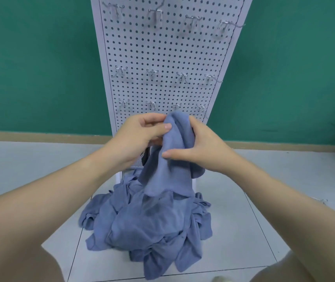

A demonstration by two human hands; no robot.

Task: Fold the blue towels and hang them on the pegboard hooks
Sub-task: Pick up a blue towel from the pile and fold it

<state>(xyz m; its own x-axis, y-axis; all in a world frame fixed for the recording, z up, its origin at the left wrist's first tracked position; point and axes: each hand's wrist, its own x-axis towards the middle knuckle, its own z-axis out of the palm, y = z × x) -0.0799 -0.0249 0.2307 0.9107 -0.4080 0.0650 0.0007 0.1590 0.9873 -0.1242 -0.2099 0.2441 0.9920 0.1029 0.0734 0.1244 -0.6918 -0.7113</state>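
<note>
Left hand [142, 133] & right hand [201, 147] both pinch one soft blue cloth towel [170, 159], held bunched above the blue towel pile [146, 224] on the floor, near the white pegboard [162, 53]. Risk: tail drags pile cloth up w/ it – fold goes crooked.

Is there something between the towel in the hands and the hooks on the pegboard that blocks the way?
Nothing visible does. Both hands, left hand and right hand, hold the blue towel in front of the pegboard. Every visible hook is bare. The pile of towels lies lower, on the floor.
</note>
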